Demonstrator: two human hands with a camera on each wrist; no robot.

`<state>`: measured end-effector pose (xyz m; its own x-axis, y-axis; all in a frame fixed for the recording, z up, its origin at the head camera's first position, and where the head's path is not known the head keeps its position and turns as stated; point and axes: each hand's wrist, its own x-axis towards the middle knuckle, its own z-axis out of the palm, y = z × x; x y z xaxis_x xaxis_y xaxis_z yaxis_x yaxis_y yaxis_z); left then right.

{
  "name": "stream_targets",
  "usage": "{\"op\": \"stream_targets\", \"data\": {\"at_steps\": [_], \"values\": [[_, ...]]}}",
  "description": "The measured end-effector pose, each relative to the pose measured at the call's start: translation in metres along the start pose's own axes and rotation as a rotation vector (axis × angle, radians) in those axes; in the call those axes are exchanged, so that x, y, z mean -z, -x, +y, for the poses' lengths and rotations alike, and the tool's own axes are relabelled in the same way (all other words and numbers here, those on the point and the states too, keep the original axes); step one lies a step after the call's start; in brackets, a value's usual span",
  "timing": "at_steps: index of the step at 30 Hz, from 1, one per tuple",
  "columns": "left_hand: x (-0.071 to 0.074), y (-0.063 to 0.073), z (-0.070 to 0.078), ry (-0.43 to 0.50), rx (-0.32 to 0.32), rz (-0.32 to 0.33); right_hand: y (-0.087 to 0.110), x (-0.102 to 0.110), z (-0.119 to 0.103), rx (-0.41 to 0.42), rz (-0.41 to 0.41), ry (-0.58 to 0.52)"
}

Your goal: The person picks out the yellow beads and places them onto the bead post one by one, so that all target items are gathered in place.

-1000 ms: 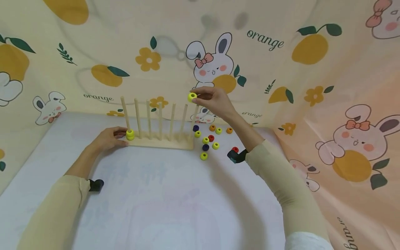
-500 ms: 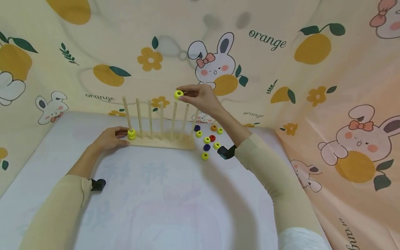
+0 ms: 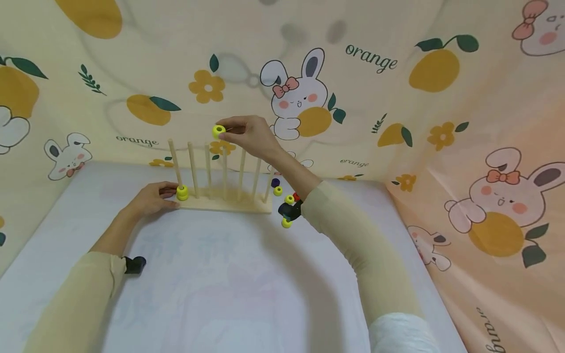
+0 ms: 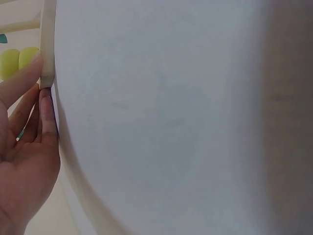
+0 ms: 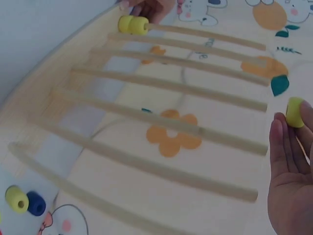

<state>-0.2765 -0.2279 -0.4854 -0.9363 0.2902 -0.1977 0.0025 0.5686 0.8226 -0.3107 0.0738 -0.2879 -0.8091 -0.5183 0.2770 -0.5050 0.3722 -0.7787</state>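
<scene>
Yellow bead [image 3: 218,131] is pinched in the right hand [image 3: 253,136], above the wooden peg rack [image 3: 225,206] — the left hand [image 3: 152,200], well apart, holds the rack's left end beside two yellow beads [image 3: 182,193].

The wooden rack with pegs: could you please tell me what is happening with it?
A person's right hand holds a yellow bead up above the wooden rack, not on any peg. The left hand holds the rack's left end. Two yellow beads sit stacked on the leftmost peg; the other pegs have none. More beads lie on the table to the right, partly hidden by the right arm.
</scene>
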Motion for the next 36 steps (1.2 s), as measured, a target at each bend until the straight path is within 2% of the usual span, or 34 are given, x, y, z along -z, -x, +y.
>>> {"op": "stream_targets", "data": {"at_steps": [7,21,36], "values": [[-0.002,-0.001,0.002,-0.023,0.041,0.016,-0.017,-0.017,-0.007,-0.054,-0.055,-0.030],[0.001,0.002,0.006,-0.018,0.009,0.005,-0.039,-0.043,-0.016,-0.027,-0.109,0.036],[0.002,-0.002,-0.003,-0.008,0.001,0.000,-0.053,-0.065,-0.021,-0.061,-0.154,0.052]]}}
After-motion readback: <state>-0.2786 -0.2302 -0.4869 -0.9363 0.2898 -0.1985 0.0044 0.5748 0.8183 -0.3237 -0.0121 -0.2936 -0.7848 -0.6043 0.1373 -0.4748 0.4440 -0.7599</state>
